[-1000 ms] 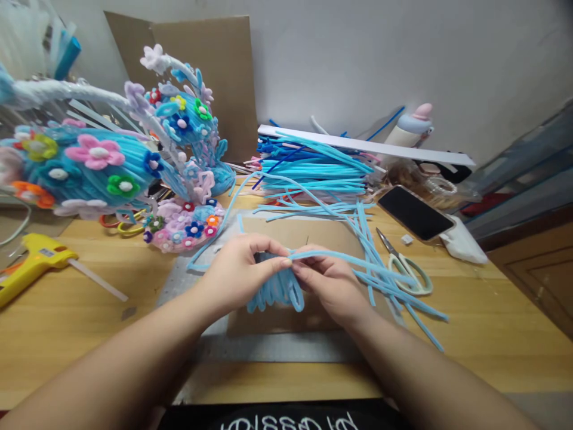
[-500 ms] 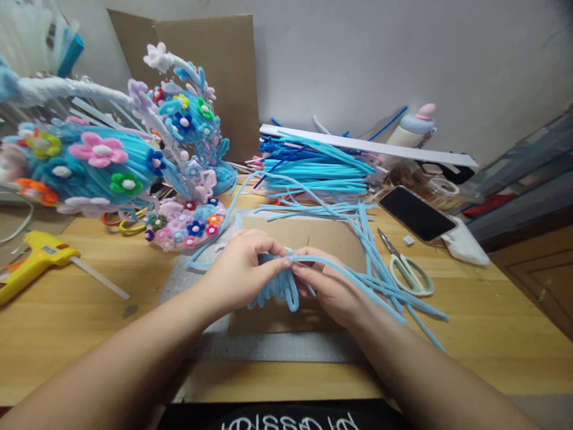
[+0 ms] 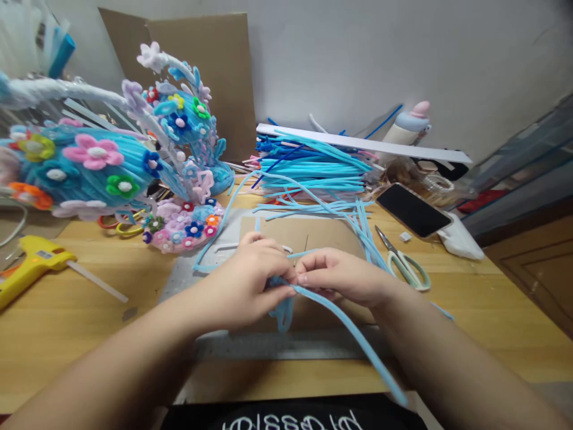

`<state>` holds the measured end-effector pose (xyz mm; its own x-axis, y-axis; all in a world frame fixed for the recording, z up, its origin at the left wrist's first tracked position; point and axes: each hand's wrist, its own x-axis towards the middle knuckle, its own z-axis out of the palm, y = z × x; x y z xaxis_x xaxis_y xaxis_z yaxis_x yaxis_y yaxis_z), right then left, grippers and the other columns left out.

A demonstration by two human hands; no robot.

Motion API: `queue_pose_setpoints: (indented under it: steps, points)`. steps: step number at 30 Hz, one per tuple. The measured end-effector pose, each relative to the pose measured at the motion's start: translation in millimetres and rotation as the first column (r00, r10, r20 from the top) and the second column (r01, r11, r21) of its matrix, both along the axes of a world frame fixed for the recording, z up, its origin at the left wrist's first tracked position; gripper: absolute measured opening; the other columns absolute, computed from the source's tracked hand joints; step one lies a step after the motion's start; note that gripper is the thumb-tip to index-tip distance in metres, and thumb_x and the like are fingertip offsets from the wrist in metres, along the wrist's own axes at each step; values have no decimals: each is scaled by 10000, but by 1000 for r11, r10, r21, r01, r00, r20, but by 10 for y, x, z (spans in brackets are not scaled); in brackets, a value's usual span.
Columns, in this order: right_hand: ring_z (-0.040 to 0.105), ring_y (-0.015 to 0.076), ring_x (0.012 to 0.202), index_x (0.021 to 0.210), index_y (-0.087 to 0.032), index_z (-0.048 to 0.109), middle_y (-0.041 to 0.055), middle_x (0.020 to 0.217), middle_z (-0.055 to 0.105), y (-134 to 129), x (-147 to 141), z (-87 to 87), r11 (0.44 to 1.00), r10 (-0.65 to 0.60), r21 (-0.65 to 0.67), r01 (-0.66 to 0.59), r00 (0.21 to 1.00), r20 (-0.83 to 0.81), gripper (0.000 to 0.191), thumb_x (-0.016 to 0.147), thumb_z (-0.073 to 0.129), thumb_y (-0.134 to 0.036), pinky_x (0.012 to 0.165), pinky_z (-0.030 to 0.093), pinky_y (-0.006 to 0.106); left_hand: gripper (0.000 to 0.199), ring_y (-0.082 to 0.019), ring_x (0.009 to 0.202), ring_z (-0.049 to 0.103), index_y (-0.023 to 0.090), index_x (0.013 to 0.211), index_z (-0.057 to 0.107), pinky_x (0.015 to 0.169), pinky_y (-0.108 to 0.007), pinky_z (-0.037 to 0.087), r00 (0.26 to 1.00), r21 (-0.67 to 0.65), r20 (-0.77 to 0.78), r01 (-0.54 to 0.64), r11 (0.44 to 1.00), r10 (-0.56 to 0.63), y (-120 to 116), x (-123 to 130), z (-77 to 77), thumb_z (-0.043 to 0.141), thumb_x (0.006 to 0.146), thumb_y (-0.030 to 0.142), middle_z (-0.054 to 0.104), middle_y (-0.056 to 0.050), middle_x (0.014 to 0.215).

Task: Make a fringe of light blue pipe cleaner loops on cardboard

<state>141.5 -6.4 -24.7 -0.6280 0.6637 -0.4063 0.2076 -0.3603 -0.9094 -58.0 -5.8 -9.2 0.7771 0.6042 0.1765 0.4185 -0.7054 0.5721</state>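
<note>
Now the left hand (image 3: 253,272) grips blue loops (image 3: 283,328), the right hand (image 3: 342,275) pinches the fuzzy stick (image 3: 357,338), its tail swung nearer, maybe getting twisted.

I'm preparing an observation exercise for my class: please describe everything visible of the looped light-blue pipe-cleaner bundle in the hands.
The pipe-cleaner bundle is light blue and looks soft and fuzzy. Bent loops hang below the left hand, which grips it and hides much of it, over brown cardboard. A long, curved strand slants toward the near right, its end blurred. The right hand pinches where that strand emerges; the hands hide whether strand and loops are one piece.
</note>
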Motion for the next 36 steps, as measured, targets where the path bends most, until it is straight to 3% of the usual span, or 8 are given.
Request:
queue_pose_setpoints:
  steps: [7, 13, 17, 20, 24, 27, 29, 36]
  points:
    - [425, 38, 383, 645, -128, 561, -46, 520, 505, 181, -27, 119, 948, 256, -221, -227, 960, 114, 96, 673, 560, -220, 356, 238, 153, 132, -167, 845, 528, 231, 815, 647, 913, -376, 253, 997, 177, -72, 25, 984, -12, -116, 36, 43, 530, 816, 169, 630, -1, 782]
    - [403, 27, 364, 580, -133, 526, -57, 485, 488, 250, -87, 154, 900, 330, -347, -264, 932, 146, 78, 625, 567, -181, 344, 164, 154, 138, -161, 828, 540, 219, 772, 655, 903, -368, 261, 997, 249, -75, 16, 968, 3, -125, 42, 23, 533, 809, 166, 627, 4, 745]
    - [326, 33, 387, 607, -153, 521, -86, 448, 416, 252, -124, 202, 929, 350, -220, -298, 900, 260, 105, 627, 608, -208, 373, 181, 173, 163, -161, 801, 539, 213, 739, 651, 905, -377, 268, 996, 291, -86, -5, 957, 31, -120, 34, 10, 516, 822, 176, 640, 2, 724]
    - [294, 45, 428, 595, -164, 505, -91, 453, 366, 225, -146, 234, 947, 296, -12, -321, 858, 421, 137, 627, 616, -238, 404, 197, 189, 166, -167, 790, 544, 207, 717, 650, 914, -382, 282, 995, 296, -90, -9, 955, 38, -117, 36, -2, 517, 813, 183, 650, -13, 724]
    - [310, 58, 491, 578, -163, 483, -76, 509, 372, 154, -183, 310, 884, 186, 273, -380, 821, 540, 108, 638, 564, -204, 458, 240, 201, 148, -164, 759, 552, 194, 717, 652, 897, -374, 315, 996, 269, -57, -48, 962, 65, -105, 37, -20, 528, 792, 170, 657, -22, 712]
    - [382, 77, 529, 616, -158, 548, -54, 549, 456, 87, -214, 366, 777, 79, 462, -428, 794, 602, 36, 638, 524, -145, 487, 267, 208, 123, -169, 750, 558, 184, 714, 648, 868, -372, 336, 991, 235, -31, -116, 965, 127, -92, 33, -35, 547, 785, 187, 651, -23, 691]
    - [442, 99, 566, 666, -161, 596, -25, 601, 541, 43, -229, 385, 660, -31, 594, -460, 774, 633, 67, 661, 531, -147, 510, 279, 220, 109, -179, 755, 560, 179, 707, 644, 855, -375, 344, 983, 209, -38, -169, 963, 180, -86, 28, -39, 564, 777, 202, 647, -25, 687]
    - [499, 140, 603, 767, -172, 597, 32, 699, 605, -117, -226, 338, 114, -253, 751, -651, 712, 656, 142, 764, 470, -107, 524, 250, 274, 106, -175, 710, 547, 190, 658, 629, 818, -378, 365, 944, 134, -10, -325, 936, 329, -96, 33, -30, 573, 747, 174, 611, -7, 651]
